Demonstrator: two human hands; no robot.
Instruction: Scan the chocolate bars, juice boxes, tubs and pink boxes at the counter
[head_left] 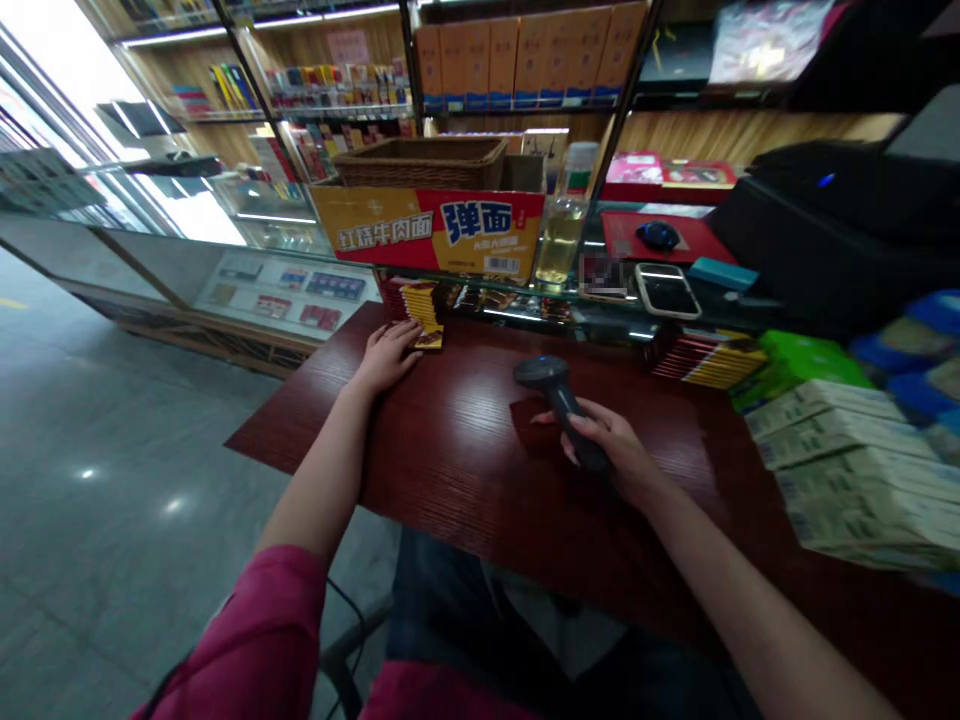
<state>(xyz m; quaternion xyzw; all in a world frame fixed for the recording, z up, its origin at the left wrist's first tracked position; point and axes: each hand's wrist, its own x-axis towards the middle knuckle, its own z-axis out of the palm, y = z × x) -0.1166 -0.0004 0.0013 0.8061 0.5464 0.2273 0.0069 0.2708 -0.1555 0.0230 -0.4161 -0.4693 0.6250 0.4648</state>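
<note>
My left hand (pixel 388 357) lies at the far left of the brown table (pixel 450 440). Its fingers are stretched out over the near edge of a stack of yellow and dark red packets (pixel 424 310), with the thumb apart. Whether it grips one of them is hard to see. In my right hand (pixel 611 445) is a dark barcode scanner (pixel 566 405), held by its handle above the table. The scanner's head points up and to the left, and a small blue light shows on it.
A second packet stack (pixel 705 358) lies at the right, beside a green package (pixel 802 362) and piled pale boxes (pixel 847 480). Behind the table, a glass counter bears a noodle carton (pixel 442 230), a bottle (pixel 561 235), a phone (pixel 667 290) and a mouse (pixel 658 235).
</note>
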